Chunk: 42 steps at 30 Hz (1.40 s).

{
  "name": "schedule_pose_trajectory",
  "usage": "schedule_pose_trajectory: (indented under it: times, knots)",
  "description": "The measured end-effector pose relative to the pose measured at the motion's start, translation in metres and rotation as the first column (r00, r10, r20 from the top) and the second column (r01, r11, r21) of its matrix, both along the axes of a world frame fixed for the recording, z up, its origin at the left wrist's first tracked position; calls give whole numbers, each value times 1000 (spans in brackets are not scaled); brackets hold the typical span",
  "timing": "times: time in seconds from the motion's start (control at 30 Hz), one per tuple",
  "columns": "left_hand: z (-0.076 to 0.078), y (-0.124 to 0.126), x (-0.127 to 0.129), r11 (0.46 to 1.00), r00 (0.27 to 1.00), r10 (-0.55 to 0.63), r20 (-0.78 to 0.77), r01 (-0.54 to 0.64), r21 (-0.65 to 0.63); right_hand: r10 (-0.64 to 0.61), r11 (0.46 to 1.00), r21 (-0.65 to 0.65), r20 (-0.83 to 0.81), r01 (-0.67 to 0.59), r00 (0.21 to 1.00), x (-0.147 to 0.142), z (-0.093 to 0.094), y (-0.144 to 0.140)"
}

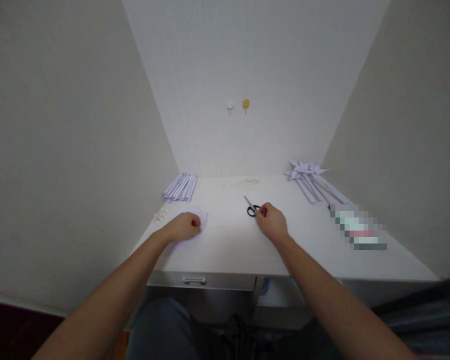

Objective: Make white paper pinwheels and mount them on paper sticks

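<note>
My left hand is closed at the edge of a small stack of white paper on the left of the desk. The hand covers most of the paper, so the exact grip is partly hidden. Black-handled scissors lie to the right, blades pointing away and to the left. Curled fingers of my right hand close on one of the scissors' handle loops.
Rolled paper sticks lie in a row at the back left, near small pale pieces. Paper pinwheels on sticks lean at the back right. A blurred phone-like object rests on the right. Walls enclose the desk.
</note>
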<state>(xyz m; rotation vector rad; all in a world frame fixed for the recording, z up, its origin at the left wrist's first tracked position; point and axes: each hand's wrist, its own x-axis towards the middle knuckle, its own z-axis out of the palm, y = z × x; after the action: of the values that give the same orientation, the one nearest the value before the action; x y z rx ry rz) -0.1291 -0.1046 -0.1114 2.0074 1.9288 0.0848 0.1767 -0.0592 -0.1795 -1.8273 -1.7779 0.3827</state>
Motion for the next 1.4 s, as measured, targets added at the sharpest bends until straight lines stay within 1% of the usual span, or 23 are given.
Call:
schedule_pose_trajectory:
  times: [0.03, 0.1, 0.17, 0.2, 0.23, 0.27, 0.3, 0.33, 0.37, 0.4, 0.5, 0.57, 0.63, 0.7, 0.77, 0.87, 0.97, 1.13, 1.2, 1.23, 1.3, 1.33, 1.4]
  knots:
    - [9, -2, -4, 999, 1000, 19, -25, -18, 46, 1, 1000, -4, 1, -1, 1000, 0, -1, 0]
    - [34, -6, -14, 978, 992, 107, -67, -92, 185, 3, 1000, -8, -3, -3, 1000, 2, -3, 1]
    - [57, -13, -23, 922, 968, 236, -81, -197, 332, -3, 1000, -9, -13, 3, 1000, 3, -5, 2]
    - [64, -18, -23, 873, 949, 306, -74, -249, 420, -6, 1000, -6, -23, 6, 1000, 4, -6, 3]
    - [67, -25, -20, 800, 929, 367, -48, -289, 525, -10, 1000, -3, -35, 10, 999, 4, -6, 4]
    - [65, -34, -13, 645, 920, 391, 29, -297, 704, -13, 1000, 3, -50, 13, 999, 5, -5, 4]
    - [57, -43, -3, 527, 942, 326, 74, -246, 813, -15, 1000, 9, -68, 16, 998, 5, -5, 4]
    - [44, -53, 11, 447, 969, 226, 99, -193, 874, -15, 1000, 17, -88, 16, 996, 5, -3, 4]
    - [27, -62, 26, 468, 991, 108, 76, -118, 876, -13, 1000, 27, -110, 16, 994, 5, -2, 3]
    - [8, -71, 41, 492, 997, 59, 56, -78, 867, -10, 999, 38, -134, 15, 991, 5, -2, 1]
    - [-48, -92, 80, 613, 993, -120, -22, 91, 785, 14, 997, 81, -207, 3, 978, 9, -3, -15]
    - [-73, -104, 95, 658, 984, -174, -31, 140, 740, 50, 992, 125, -252, -19, 966, 16, -7, -35]
    - [-86, -112, 100, 677, 987, -158, -4, 112, 728, 103, 982, 182, -289, -51, 952, 25, -9, -60]
    - [-90, -118, 101, 669, 988, -139, 75, 38, 742, 172, 966, 241, -311, -98, 935, 32, -9, -85]
    - [-90, -121, 101, 656, 973, -160, 164, -19, 754, 271, 937, 302, -306, -177, 913, 36, -5, -109]
    - [-88, -123, 103, 667, 943, -237, 236, -19, 745, 444, 871, 351, -264, -344, 856, 33, 2, -133]
    - [-88, -128, 105, 681, 924, -272, 270, -13, 732, 523, 830, 372, -256, -417, 813, 27, 5, -143]
    - [-88, -141, 99, 708, 913, -279, 297, -13, 706, 557, 826, 340, -367, -450, 745, 21, 2, -149]
    - [-87, -143, 94, 717, 901, -282, 329, -30, 697, 520, 851, 336, -439, -404, 732, 20, -1, -152]
    - [-87, -143, 93, 720, 896, -276, 347, -47, 693, 480, 874, 337, -491, -350, 727, 20, -2, -153]
    - [-83, -140, 93, 723, 894, -238, 380, -98, 684, 363, 924, 335, -614, -186, 701, 20, -3, -151]
    - [-81, -138, 96, 729, 896, -214, 390, -119, 674, 300, 940, 328, -680, -88, 669, 20, -1, -149]
    - [-75, -134, 106, 759, 902, -189, 389, -117, 641, 205, 950, 301, -798, 81, 567, 21, 4, -142]
